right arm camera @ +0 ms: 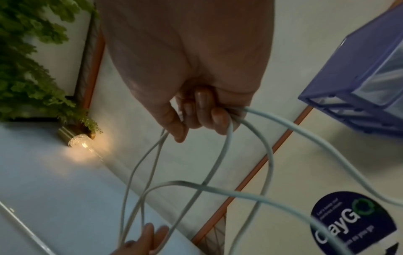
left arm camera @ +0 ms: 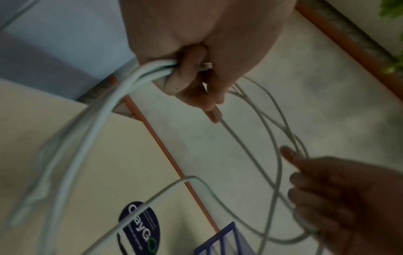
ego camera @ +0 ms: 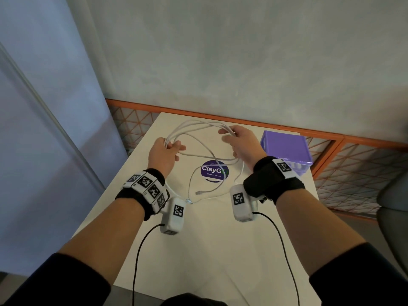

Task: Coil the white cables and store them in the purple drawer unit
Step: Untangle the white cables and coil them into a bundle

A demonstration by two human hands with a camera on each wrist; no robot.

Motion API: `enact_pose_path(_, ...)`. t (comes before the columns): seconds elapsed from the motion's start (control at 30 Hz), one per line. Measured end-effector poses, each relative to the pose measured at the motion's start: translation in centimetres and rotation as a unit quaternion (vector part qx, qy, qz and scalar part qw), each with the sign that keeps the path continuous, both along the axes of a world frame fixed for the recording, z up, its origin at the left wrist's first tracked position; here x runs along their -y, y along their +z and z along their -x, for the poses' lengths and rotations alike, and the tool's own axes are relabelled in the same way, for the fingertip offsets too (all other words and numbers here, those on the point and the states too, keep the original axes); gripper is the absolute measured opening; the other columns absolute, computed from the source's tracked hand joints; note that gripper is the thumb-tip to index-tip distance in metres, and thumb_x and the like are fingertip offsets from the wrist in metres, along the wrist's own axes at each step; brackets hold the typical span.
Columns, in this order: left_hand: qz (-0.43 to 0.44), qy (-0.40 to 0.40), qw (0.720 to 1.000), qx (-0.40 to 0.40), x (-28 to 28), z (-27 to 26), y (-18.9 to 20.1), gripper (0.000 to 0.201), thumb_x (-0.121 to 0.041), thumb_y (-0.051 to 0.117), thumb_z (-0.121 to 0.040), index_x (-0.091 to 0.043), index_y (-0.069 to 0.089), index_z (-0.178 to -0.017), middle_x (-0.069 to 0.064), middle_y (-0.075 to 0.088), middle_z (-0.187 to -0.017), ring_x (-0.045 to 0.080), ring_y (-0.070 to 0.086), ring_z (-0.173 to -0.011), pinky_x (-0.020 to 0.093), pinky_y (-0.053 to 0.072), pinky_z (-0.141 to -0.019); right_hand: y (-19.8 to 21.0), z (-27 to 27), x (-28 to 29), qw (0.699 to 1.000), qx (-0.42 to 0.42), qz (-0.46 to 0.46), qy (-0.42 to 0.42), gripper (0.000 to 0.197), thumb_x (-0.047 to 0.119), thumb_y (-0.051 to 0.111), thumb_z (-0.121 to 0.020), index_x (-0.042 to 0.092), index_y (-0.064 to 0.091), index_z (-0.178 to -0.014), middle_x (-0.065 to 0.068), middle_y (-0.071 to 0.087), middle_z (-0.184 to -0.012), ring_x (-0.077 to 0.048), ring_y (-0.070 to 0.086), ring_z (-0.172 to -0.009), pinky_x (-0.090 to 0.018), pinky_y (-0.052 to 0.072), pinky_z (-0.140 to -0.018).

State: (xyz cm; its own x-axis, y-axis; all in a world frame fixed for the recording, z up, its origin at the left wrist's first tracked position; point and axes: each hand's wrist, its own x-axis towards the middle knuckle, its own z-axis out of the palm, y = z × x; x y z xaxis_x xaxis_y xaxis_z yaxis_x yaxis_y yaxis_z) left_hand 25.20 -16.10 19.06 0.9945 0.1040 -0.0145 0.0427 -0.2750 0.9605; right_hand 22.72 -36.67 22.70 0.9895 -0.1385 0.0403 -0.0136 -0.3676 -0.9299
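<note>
Loops of white cable (ego camera: 194, 127) hang in the air between both hands above the cream table (ego camera: 198, 239). My left hand (ego camera: 170, 149) grips one side of the loops, fingers curled round several strands (left arm camera: 139, 75). My right hand (ego camera: 234, 138) grips the other side of the same loops (right arm camera: 240, 120). Loose cable trails down onto the table, and a plug end (ego camera: 199, 192) lies near the front. The purple drawer unit (ego camera: 287, 149) stands at the table's right rear, just right of my right hand; its front shows in the right wrist view (right arm camera: 359, 86).
A round dark "ClayGo" sticker (ego camera: 214, 171) is stuck on the table under the cables. An orange-framed mesh rail (ego camera: 331, 138) runs behind the table along a grey wall. A plant (right arm camera: 32, 60) and a lit lamp (right arm camera: 80, 139) appear in the right wrist view.
</note>
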Motion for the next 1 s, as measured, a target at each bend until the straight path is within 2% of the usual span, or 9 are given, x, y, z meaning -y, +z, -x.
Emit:
enact_pose_path(0.1,0.097,-0.022,0.995,-0.012,0.2,0.2,0.6,0.011,-0.008,0.047,-0.095,-0.015,0.042,-0.088,-0.006,0.072,-0.098,0.003,0.062,-0.055,0.016,0.029,-0.042,-0.9,0.2,0.2,0.997,0.003,0.073,-0.006,0.026,0.004,0.063,-0.079,0.016,0.059,-0.102,0.003,0.041,-0.070,-0.013,0.039,-0.059,-0.026,0.036,-0.057)
enact_pose_path(0.17,0.152,-0.048,0.987,-0.033,0.2,0.5,1.0,0.019,-0.001,0.042,-0.090,-0.018,0.043,-0.083,-0.004,0.072,-0.091,0.008,0.067,-0.069,0.021,0.024,-0.044,-1.2,0.4,0.4,0.995,-0.004,0.095,-0.021,0.030,0.009,0.071,-0.076,0.017,0.054,-0.101,0.003,0.040,-0.073,-0.014,0.041,-0.063,-0.025,0.035,-0.058)
enact_pose_path(0.27,0.179,-0.086,0.978,-0.066,0.5,1.1,2.0,0.006,-0.017,0.045,-0.088,-0.017,0.049,-0.083,0.001,0.070,-0.080,0.020,0.066,-0.082,0.021,0.025,-0.044,-1.3,0.4,0.7,0.994,-0.006,0.099,-0.042,0.033,0.020,0.075,-0.078,0.016,0.051,-0.100,0.005,0.041,-0.076,-0.010,0.042,-0.065,-0.024,0.035,-0.057)
enact_pose_path(0.37,0.093,-0.108,0.986,-0.084,0.6,1.0,1.7,0.028,-0.045,0.061,-0.084,-0.020,0.050,-0.083,0.000,0.074,-0.078,0.016,0.069,-0.082,0.028,0.032,-0.054,-0.7,-0.5,0.8,0.996,0.013,0.055,-0.071,0.013,0.024,0.061,-0.090,0.015,0.054,-0.096,0.006,0.044,-0.072,-0.012,0.042,-0.064,-0.027,0.034,-0.060)
enact_pose_path(0.5,-0.096,-0.154,0.983,-0.036,-0.2,0.4,-0.5,0.043,-0.018,0.081,-0.069,-0.019,0.040,-0.079,0.003,0.072,-0.095,0.021,0.067,-0.085,0.041,0.052,-0.080,1.2,-1.7,1.3,0.996,0.031,0.002,-0.086,0.016,0.025,0.051,-0.096,0.014,0.062,-0.100,0.009,0.046,-0.065,-0.010,0.041,-0.059,-0.024,0.033,-0.056)
enact_pose_path(0.63,-0.251,-0.133,0.958,0.029,-1.1,0.0,-0.9,0.044,-0.021,0.081,-0.070,-0.021,0.038,-0.077,0.001,0.051,-0.092,0.019,0.055,-0.076,0.030,0.042,-0.071,2.1,-1.7,1.5,0.996,0.078,-0.018,-0.034,0.018,0.028,0.057,-0.094,0.016,0.066,-0.104,0.009,0.047,-0.061,-0.010,0.040,-0.053,-0.021,0.037,-0.052)
enact_pose_path(0.73,-0.233,-0.103,0.967,0.025,-0.4,0.4,0.1,0.044,-0.047,0.067,-0.080,-0.019,0.035,-0.070,-0.004,0.040,-0.071,0.015,0.039,-0.062,0.029,0.031,-0.059,1.9,-1.7,1.2,0.996,0.078,-0.040,-0.033,0.024,0.033,0.057,-0.094,0.017,0.066,-0.109,0.017,0.048,-0.049,-0.004,0.040,-0.045,-0.017,0.039,-0.046)
enact_pose_path(0.87,-0.096,-0.162,0.982,0.002,2.3,1.5,0.6,0.040,-0.054,0.058,-0.084,-0.017,0.058,-0.099,-0.008,0.053,-0.065,0.007,0.050,-0.059,0.021,0.036,-0.055,2.2,-2.1,-0.1,0.968,0.007,-0.247,-0.040,0.015,0.025,0.054,-0.095,0.015,0.054,-0.084,0.013,0.035,-0.043,-0.008,0.028,-0.041,-0.022,0.026,-0.042)
enact_pose_path(1.0,0.014,-0.234,0.972,0.015,4.9,2.0,-0.7,0.058,-0.041,0.075,-0.076,-0.033,0.046,-0.127,-0.010,0.040,-0.050,0.002,0.040,-0.045,0.011,0.034,-0.048,3.0,-1.7,-2.2,0.884,-0.037,-0.466,0.007,0.017,0.014,0.040,-0.094,0.012,0.049,-0.080,0.006,0.029,-0.048,-0.010,0.021,-0.043,-0.025,0.021,-0.044)
